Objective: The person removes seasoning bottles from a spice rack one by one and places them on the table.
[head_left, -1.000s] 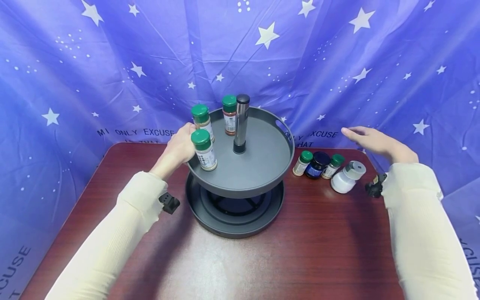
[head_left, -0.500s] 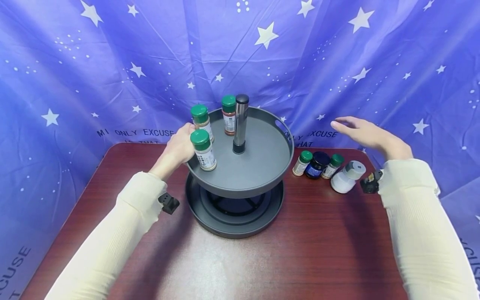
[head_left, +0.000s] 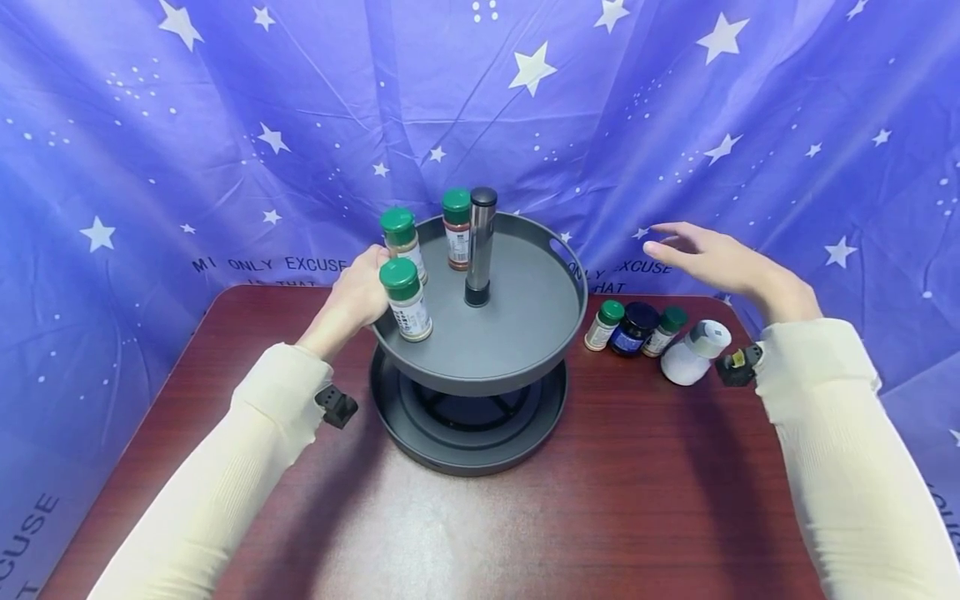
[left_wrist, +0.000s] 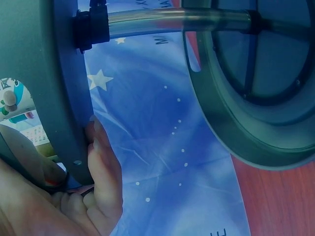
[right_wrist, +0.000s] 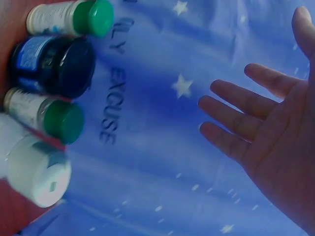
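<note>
My left hand grips the rim of the upper tray of a grey two-tier turntable rack. In the left wrist view its fingers lie against the tray's underside, and the thumb is at the handle slot. Close by that hand, two green-capped spice jars stand on the tray. A third spice jar, reddish inside, stands at the back beside the metal post. My right hand is in the air, holding nothing, fingers spread in its wrist view.
Right of the rack, in a row on the red-brown table, stand a green-capped jar, a dark jar, another green-capped jar and a white jar. The lower tray sits below. A starry curtain hangs behind.
My right hand has moved left and slightly up, above the row of jars. The left hand keeps its grip on the upper tray's rim, and the jars have not moved.
</note>
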`<state>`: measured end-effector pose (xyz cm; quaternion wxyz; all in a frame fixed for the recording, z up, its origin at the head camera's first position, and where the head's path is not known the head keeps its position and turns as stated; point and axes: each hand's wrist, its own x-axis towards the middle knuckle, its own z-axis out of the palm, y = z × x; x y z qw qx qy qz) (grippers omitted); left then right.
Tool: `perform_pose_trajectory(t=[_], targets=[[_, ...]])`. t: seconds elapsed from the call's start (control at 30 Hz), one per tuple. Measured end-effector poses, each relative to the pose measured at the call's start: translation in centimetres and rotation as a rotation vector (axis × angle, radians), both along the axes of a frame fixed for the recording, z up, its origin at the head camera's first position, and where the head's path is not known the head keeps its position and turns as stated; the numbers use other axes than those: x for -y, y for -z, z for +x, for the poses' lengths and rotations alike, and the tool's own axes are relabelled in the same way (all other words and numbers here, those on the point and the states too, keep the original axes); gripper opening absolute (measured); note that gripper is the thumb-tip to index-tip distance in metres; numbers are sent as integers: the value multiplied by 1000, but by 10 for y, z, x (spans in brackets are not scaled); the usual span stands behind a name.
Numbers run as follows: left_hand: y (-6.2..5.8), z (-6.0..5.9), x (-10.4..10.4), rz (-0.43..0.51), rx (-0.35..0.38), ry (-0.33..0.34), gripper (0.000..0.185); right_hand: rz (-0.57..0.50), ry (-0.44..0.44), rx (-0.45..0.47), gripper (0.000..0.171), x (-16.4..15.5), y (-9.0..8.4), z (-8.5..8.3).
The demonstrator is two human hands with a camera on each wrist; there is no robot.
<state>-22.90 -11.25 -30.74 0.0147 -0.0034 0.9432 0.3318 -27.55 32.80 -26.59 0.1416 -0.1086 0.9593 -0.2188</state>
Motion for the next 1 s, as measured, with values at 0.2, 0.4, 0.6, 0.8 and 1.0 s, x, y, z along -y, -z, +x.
perform_pose_trajectory(t=[0.2,0.4,0.6,0.8,1.0], targets=[[-1,0,-1,-6,-10,6,55,36,-66,-105,76,26,-12,10],[-2,1,0,-10,7,6,56,32,-126,-314,68,45,-20,20],[-1,1,0,-4,7,7,56,17,-179,-403,61,67,-24,30],[-1,0,-1,-6,-4,6,56,-4,-238,-488,53,87,-18,39],[-1,1,0,6,-3,2,55,3,-296,-683,48,113,-12,53]])
